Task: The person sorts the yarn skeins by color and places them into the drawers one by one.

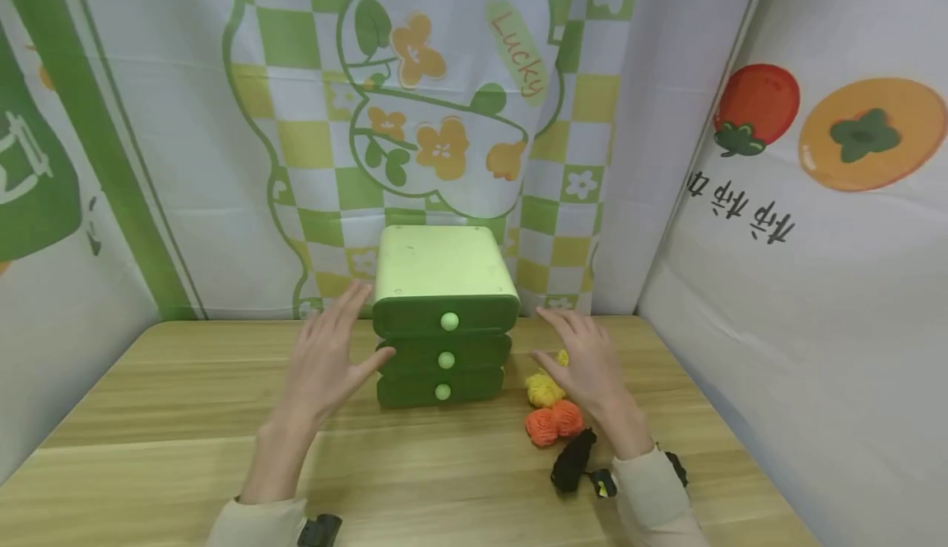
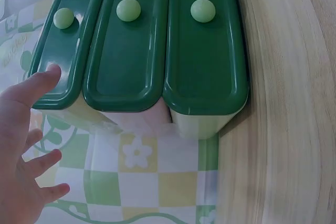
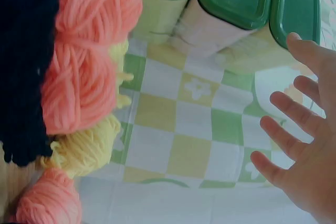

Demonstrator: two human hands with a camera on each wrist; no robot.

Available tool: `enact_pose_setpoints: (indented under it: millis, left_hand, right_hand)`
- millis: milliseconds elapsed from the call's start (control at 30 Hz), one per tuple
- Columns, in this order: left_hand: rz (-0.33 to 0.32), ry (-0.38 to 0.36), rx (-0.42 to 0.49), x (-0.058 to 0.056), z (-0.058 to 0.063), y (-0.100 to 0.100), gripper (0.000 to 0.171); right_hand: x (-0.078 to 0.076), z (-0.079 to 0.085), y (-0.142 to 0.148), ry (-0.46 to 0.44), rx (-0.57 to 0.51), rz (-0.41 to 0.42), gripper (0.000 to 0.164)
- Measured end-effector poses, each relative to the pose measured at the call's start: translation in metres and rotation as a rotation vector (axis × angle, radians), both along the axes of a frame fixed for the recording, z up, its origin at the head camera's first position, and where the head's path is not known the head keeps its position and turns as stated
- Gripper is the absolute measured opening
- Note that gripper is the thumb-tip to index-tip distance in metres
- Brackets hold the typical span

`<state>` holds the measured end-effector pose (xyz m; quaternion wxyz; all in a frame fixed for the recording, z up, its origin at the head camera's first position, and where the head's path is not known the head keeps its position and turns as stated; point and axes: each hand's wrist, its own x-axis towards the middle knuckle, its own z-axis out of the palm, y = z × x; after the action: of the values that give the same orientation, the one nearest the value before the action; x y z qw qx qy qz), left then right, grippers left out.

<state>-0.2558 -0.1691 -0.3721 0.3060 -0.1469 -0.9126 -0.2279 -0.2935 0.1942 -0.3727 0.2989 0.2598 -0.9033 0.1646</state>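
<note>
Toward the far edge of the pale wood-grain table stood a green, plastic-looking, boxy three-drawer cabinet | left hand, right hand: spread at its sides, grasping nothing | even pressure from both seemed safest for steadying it

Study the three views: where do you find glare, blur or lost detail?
Left wrist: whitish glare on the glossy green drawer fronts; right wrist: the drawer sides look smeared, and the black bundle is too dark for much texture; head: soft light, no strong glare on the cabinet top.
</note>
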Motion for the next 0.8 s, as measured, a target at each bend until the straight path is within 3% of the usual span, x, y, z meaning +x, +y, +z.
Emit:
enact_pose_setpoints:
  millis: [500,800]
  left_hand:
    - [-0.043,0.022,0.003,0.003,0.003,0.003,0.097]
    - [-0.067,0.053,-0.021,0.0,0.001,0.009,0.096]
  right_hand:
    - [0.008,0.001,-0.034,0.182,-0.012,0.128,0.052]
    - [0.012,0.011,-0.053,0.261,-0.023,0.202,0.04]
